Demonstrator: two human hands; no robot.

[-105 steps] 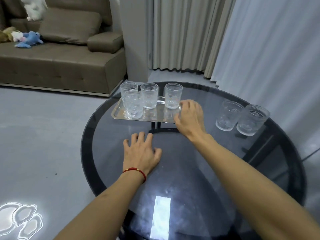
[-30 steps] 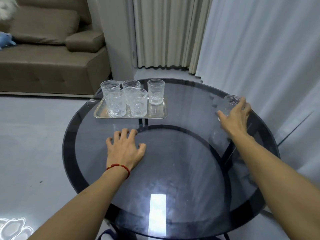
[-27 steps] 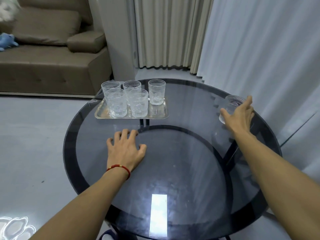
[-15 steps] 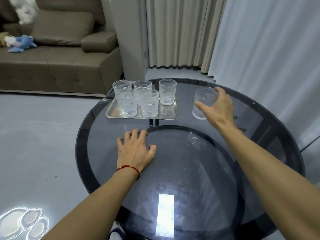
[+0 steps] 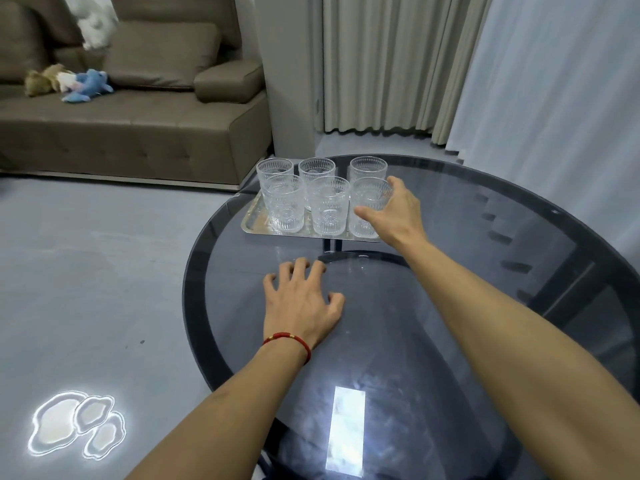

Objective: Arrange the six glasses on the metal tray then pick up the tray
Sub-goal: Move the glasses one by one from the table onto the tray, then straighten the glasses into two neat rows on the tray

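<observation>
Glass tumbler in right hand, seemingly on tray.

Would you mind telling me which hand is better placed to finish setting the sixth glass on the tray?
Right. The right hand already wraps the sixth glass at the metal tray's near right corner; the left hand lies flat on the table.

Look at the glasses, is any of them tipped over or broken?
No, nothing stands out. All six clear ribbed glasses stand upright in two rows on the shiny metal tray, none cracked or spilled. The right hand is wrapped around the front right glass; the left hand rests on the round dark glass table.
</observation>
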